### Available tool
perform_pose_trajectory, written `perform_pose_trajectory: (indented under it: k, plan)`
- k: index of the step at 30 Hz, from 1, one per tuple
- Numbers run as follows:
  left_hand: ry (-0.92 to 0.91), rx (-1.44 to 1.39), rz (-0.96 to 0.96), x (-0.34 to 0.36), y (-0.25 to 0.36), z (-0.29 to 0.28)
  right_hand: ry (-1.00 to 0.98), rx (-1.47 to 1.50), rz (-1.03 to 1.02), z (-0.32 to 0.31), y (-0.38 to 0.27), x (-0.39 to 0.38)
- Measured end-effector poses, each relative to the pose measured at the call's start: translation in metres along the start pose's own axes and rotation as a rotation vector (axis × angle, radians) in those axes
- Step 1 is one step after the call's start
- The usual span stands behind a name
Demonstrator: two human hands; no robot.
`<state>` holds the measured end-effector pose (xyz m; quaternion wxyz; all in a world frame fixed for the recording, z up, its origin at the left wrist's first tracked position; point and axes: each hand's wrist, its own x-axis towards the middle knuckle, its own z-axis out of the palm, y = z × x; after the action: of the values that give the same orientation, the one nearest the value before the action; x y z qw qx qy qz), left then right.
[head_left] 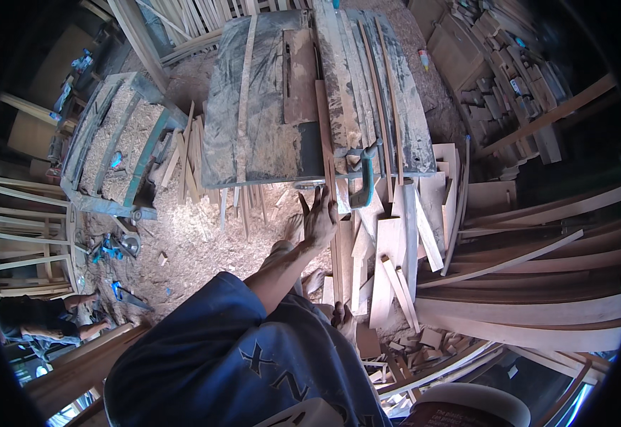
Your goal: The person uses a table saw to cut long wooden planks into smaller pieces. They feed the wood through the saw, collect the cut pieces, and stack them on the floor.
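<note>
A dust-covered saw table (pixel 253 85) stands ahead, with a long narrow wooden strip (pixel 321 107) lying lengthwise along its middle and reaching past the near edge toward me. My left hand (pixel 319 222) holds this strip just beyond that edge, beside a green C-clamp (pixel 366 185) fixed at the table's edge. Lower down, my right hand (pixel 343 320) is partly hidden by my blue shirt; its fingers are around the near part of the strip.
Leaning boards (pixel 385 274) crowd below the table, with curved planks (pixel 524 309) stacked at right. A smaller bench (pixel 122 142) and wooden frames (pixel 29 235) stand left. Another person (pixel 33 317) is at lower left. Sawdust (pixel 204 242) covers the floor, where blue tools (pixel 107 249) lie.
</note>
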<state>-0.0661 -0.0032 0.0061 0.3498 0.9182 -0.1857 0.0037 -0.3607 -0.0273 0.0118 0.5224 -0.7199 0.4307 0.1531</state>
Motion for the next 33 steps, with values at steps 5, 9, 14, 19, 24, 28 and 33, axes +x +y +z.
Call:
perform_pose_trajectory:
  k: [5,9,14,19,24,28,33]
  plan:
    - [-0.016,0.02,-0.014,0.011,-0.003,0.0,0.02,-0.01,-0.004,0.006,0.003,0.011]
    - [-0.01,-0.019,-0.019,0.023,-0.006,0.0,0.032,0.009,0.006,0.015,0.002,0.026]
    - [-0.001,-0.001,-0.008,0.038,-0.011,0.0,0.063,0.02,-0.002,0.017,-0.007,0.036]
    - [0.012,0.134,0.062,0.054,-0.014,-0.003,0.045,0.009,-0.001,0.013,-0.025,0.044]
    - [0.057,0.129,0.095,0.074,-0.017,-0.006,0.083,-0.024,-0.091,0.013,-0.052,0.053]
    - [0.084,0.111,0.106,0.095,-0.023,-0.006,0.067,-0.067,-0.141,0.012,-0.072,0.065]
    - [0.119,0.068,0.1,0.122,-0.03,-0.003,0.095,-0.1,-0.254,0.017,-0.09,0.088]
